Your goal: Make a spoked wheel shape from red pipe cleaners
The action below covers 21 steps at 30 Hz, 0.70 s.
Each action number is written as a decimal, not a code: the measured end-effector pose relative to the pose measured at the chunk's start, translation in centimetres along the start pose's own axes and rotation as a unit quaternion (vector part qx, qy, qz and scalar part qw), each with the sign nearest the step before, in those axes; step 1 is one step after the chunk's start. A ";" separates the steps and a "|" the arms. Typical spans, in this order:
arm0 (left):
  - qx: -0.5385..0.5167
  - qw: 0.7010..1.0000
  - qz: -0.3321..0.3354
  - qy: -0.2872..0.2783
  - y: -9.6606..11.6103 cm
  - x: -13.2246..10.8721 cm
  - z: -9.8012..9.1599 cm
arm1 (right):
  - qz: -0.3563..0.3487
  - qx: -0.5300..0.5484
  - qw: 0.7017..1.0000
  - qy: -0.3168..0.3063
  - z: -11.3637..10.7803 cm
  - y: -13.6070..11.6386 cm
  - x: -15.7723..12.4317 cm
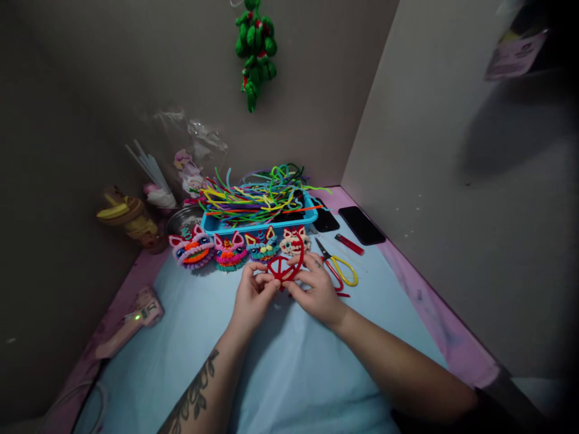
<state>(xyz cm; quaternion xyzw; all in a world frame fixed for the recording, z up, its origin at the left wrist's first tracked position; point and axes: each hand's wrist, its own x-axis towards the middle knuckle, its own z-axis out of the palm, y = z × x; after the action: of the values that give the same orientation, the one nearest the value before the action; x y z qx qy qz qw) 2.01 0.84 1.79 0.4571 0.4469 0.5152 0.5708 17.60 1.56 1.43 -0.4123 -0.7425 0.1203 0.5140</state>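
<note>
Between my two hands is a red pipe cleaner shape [281, 271], bent into a rounded frame with spokes meeting at its lower middle. One loose end stands up on its right side. My left hand [254, 292] pinches the shape at its lower left with thumb and fingers. On the other side, my right hand [319, 292] grips it at the lower right. Just beyond lie several fuzzy lion-like heads; the cream one [294, 240] is partly hidden behind the red shape. Scissors [342, 269] with red and yellow handles lie beside my right hand.
A blue tray [253, 229] heaped with colored pipe cleaners stands at the back. Right of it are a dark phone [362, 225] and a red lighter [350, 244]. A pink glue gun [133, 319] with a lit green light lies left, near a metal bowl [174, 222].
</note>
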 end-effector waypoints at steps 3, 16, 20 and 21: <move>0.013 1.000 0.006 0.006 0.0 0.0 0.1 | 0.060 0.047 0.997 -0.003 0.2 -0.1 0.1; 0.010 0.999 0.016 0.048 -0.4 0.3 -0.1 | 0.194 0.223 0.949 -0.107 0.8 -0.6 -0.5; 0.041 0.997 0.031 0.063 -0.7 0.3 -0.3 | 0.170 0.266 0.935 -0.162 0.5 -1.0 -0.5; 0.049 0.996 0.033 0.069 -0.8 0.4 -0.3 | 0.165 0.278 0.932 -0.165 0.3 -1.0 -0.4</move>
<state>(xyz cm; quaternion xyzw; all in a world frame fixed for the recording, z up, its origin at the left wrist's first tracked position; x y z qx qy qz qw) 1.86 1.20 0.96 0.4629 0.4942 0.5416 0.4981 16.96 0.68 1.60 -0.3441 -0.6749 0.4714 0.4516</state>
